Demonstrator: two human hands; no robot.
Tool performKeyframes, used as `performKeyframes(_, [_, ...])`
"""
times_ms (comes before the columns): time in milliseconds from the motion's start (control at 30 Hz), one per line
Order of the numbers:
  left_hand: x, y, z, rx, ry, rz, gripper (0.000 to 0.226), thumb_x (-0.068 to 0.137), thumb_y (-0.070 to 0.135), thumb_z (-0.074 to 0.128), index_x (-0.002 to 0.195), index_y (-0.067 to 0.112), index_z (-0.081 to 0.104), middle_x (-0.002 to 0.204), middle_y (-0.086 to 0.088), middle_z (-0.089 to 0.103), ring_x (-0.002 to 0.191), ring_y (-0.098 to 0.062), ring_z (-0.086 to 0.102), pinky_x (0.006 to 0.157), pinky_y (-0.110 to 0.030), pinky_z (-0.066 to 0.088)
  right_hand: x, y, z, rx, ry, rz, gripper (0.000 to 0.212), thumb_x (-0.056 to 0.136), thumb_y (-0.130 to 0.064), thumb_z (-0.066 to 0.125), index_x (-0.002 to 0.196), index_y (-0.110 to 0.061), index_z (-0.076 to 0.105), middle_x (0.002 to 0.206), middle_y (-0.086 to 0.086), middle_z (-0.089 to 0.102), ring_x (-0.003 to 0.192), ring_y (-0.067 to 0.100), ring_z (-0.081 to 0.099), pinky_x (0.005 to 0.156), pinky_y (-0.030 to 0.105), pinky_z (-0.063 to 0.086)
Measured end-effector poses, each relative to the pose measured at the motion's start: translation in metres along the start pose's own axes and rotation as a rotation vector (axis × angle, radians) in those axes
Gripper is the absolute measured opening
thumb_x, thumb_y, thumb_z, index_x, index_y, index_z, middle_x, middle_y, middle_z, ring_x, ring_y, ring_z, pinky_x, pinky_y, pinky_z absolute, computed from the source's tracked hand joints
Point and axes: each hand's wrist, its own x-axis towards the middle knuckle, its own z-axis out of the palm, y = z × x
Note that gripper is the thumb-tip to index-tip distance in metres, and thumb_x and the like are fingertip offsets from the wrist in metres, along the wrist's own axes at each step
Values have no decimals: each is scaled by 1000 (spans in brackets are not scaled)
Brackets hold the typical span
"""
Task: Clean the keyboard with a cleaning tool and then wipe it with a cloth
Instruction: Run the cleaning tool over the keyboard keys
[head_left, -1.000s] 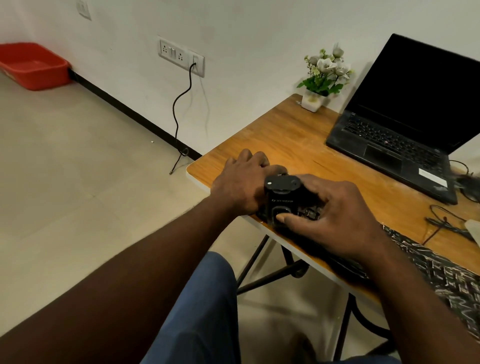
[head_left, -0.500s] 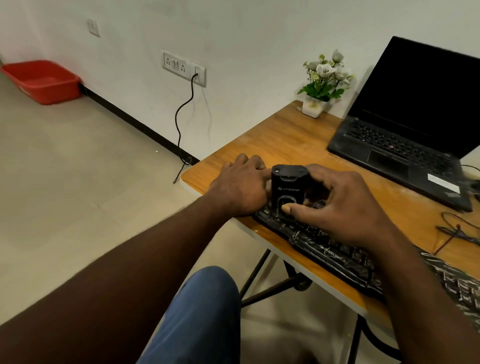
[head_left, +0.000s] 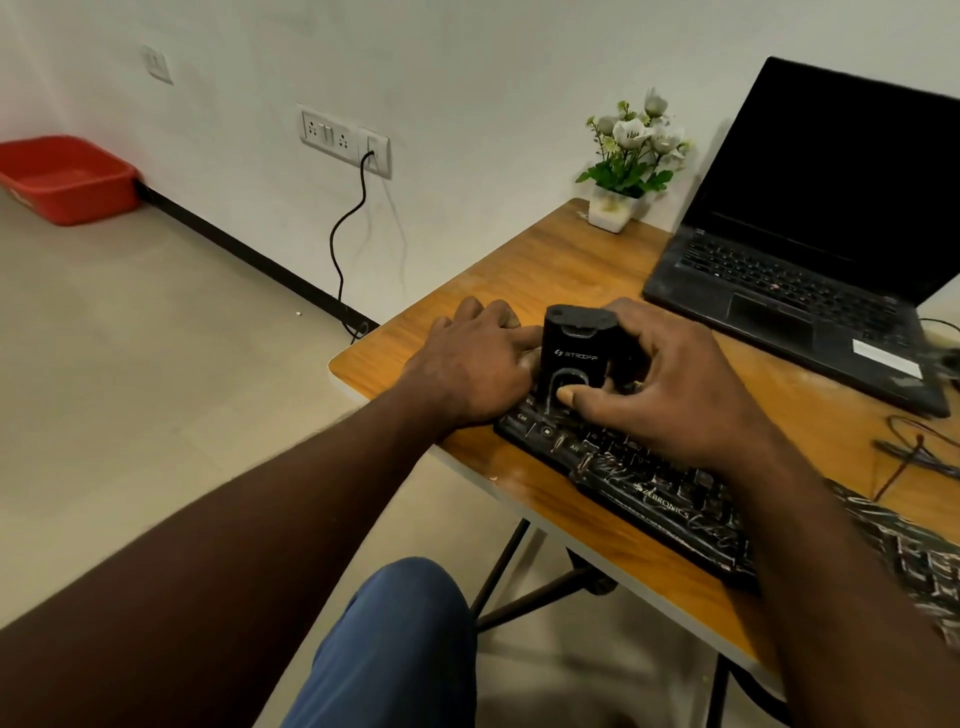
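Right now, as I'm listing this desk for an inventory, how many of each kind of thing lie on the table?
Laptop: 1
Keyboard: 1
Cleaning tool: 1
Flower pot: 1
Patterned cloth: 1
Cables: tangled, not counted
Total: 5, cables aside

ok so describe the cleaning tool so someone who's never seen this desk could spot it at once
Start at the wooden table, then the black keyboard along its near edge. On the keyboard's left end stands the cleaning tool, gripped by the right hand. Unlike the flat keys around it, it is a small upright black block with white lettering.
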Motion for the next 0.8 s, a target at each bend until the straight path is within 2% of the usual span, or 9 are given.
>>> performKeyframes(100, [-2,-3,-1,1,-5,20,40,100,46,51,135,29,54,137,-1,47,122,-23,37,104,-48,38,0,-3,5,34,-65,-43,43,79,-21,88,117,-24,67,87,-1,69,70,18,67,61,31,58])
performKeyframes(233, [1,-1,-4,-94,-13,-39,33,103,40,41,129,32,59,132,-2,50,125,-24,38,106,-50,37,0,-4,7,-124,81,-49,43,78,-31,85,116,-22,67,90,-8,69,77,10,66,63,24,55])
performKeyframes(367, [3,-6,-1,-68,-21,-7,34,103,42,48,132,28,59,133,-2,51,121,-24,41,104,-51,41,-3,-6,12,-31,8,-74,39,78,-24,88,111,-24,67,88,-5,69,76,14,67,62,21,55])
performKeyframes(433, [4,-6,-1,-81,-37,-18,36,102,45,38,131,35,58,130,-2,51,121,-25,41,106,-52,39,-2,-6,12,-117,96,-75,39,78,-26,86,110,-23,65,89,-10,67,80,5,65,64,16,52])
performKeyframes(500, [4,-4,-3,-94,-56,-44,35,104,41,38,132,36,58,133,-3,50,124,-26,39,107,-52,37,-3,-7,12,-144,133,-71,38,78,-25,87,107,-25,63,87,-12,65,79,2,64,64,12,49])
performKeyframes(633, [2,-5,-2,-99,-8,-25,32,105,40,45,132,30,59,135,-3,51,122,-25,40,105,-52,40,-11,-9,11,24,-12,-65,38,78,-22,89,109,-26,67,86,-1,69,71,14,67,61,21,55])
performKeyframes(733, [4,-4,1,-98,-12,-11,40,105,52,35,140,47,55,131,0,50,121,-21,38,104,-52,37,-11,-2,-2,-122,111,-18,40,75,-33,84,108,-22,64,90,-9,68,76,7,66,62,16,51])
performKeyframes(800, [3,-3,2,-79,1,16,44,105,55,29,145,53,47,129,3,49,117,-17,36,101,-50,37,-16,2,-9,-90,133,5,38,75,-30,86,105,-22,63,89,-8,68,76,9,66,62,21,53])
